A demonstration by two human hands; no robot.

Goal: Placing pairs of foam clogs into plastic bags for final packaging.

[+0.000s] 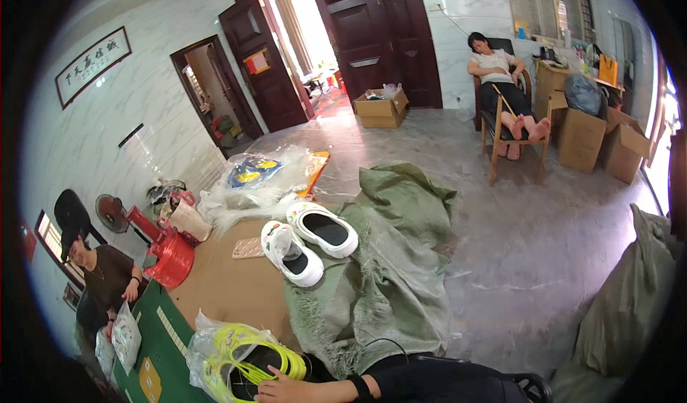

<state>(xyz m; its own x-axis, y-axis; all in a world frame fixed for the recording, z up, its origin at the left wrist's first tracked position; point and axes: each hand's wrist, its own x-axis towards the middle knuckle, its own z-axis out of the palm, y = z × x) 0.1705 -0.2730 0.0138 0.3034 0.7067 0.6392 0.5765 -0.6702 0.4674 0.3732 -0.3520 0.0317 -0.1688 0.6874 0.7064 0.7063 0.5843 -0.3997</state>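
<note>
At the lower edge my right hand (280,388), with a black band at the wrist, reaches in from the right. Its fingers are bent round the near side of a pair of yellow-green clogs (292,364) with dark insoles; the lower part of the hand is cut off. A clear plastic bag (205,346) is bunched along the clogs' left side. Further off, a pair of white clogs (336,235) lies on green woven sacking (401,281), with clear plastic in the left one. My left hand is out of the picture.
A patterned phone case (248,248) lies on the brown board (236,288), near a red basket (170,260) and clear plastic bags (250,188). At left a person (107,274) handles bagged goods. Another person (494,74) reclines beyond, near cardboard boxes (581,138). A green sack (622,296) stands right.
</note>
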